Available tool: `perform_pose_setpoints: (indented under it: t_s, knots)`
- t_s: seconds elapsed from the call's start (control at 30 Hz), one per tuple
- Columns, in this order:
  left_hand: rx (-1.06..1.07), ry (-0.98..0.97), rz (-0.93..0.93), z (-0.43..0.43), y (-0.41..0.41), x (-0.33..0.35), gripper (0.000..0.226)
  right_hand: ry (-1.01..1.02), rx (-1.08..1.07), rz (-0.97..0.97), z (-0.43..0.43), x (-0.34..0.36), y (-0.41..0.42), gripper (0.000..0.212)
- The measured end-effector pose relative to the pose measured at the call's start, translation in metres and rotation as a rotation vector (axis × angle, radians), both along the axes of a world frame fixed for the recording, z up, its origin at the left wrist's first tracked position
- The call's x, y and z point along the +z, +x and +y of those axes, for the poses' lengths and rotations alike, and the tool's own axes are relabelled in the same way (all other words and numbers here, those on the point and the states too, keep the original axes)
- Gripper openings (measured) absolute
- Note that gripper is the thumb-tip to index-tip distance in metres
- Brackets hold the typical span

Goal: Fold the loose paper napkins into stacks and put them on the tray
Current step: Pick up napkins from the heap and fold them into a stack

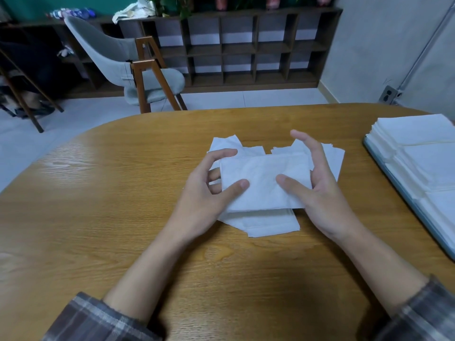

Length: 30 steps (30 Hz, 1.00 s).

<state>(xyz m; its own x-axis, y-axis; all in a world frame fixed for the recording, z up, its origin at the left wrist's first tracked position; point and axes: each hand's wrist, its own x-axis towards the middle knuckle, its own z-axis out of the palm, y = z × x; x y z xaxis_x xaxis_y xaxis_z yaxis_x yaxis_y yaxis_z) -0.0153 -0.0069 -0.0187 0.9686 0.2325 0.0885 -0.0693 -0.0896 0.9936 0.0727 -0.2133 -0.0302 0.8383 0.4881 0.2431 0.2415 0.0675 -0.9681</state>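
Holding a folded napkin (266,183) just above the loose pile (266,225), the left hand (206,193) and right hand (320,190) are each clamping a grip on one end, thumb on top, probably to square its edges; the tray (423,214), right of the pile, is carrying stacks (418,141)

No legible text (bottle labels (71,13) blurred)

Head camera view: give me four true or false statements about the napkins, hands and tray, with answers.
1. The left hand and right hand hold a folded napkin over the loose napkins. True.
2. The tray sits on the person's left. False: it is on the right.
3. The tray carries stacked napkins. True.
4. A grey chair touches the table. False: it stands apart, beyond the far edge.
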Motion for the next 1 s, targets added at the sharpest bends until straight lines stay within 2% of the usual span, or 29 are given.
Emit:
perform_pose_setpoints:
  t_s: [0.07, 0.17, 0.23, 0.3, 0.4, 0.53, 0.83, 1.0]
  knots:
    - [0.034, 0.037, -0.034, 0.001, 0.001, -0.004, 0.053, -0.028, 0.026, -0.011, -0.001, 0.002, -0.001, 0.062]
    - [0.09, 0.149, -0.067, 0.0, 0.002, -0.01, 0.057, -0.128, 0.068, -0.093, -0.002, 0.001, 0.001, 0.034]
    - [0.133, 0.366, -0.125, -0.001, 0.002, -0.016, 0.063, -0.183, 0.014, -0.108, -0.002, -0.002, 0.003, 0.027]
    - [0.155, 0.596, -0.201, -0.001, 0.002, -0.02, 0.068, -0.196, -0.084, -0.122, -0.002, -0.005, 0.006, 0.029]
    - [-0.015, 0.737, -0.274, 0.002, 0.004, -0.022, 0.052, -0.173, -0.212, -0.112, -0.005, -0.01, 0.014, 0.032]
    - [-0.271, 0.887, -0.14, 0.0, 0.003, -0.032, 0.029, -0.194, -0.241, -0.11, -0.005, -0.013, 0.017, 0.032]
    - [-0.223, 0.89, -0.199, -0.003, 0.001, -0.032, 0.004, -0.208, -0.208, -0.126, -0.005, -0.011, 0.015, 0.031]
    - [-0.114, 0.713, -0.183, -0.001, 0.001, -0.025, 0.007, -0.219, -0.182, -0.122, -0.005, -0.011, 0.016, 0.033]
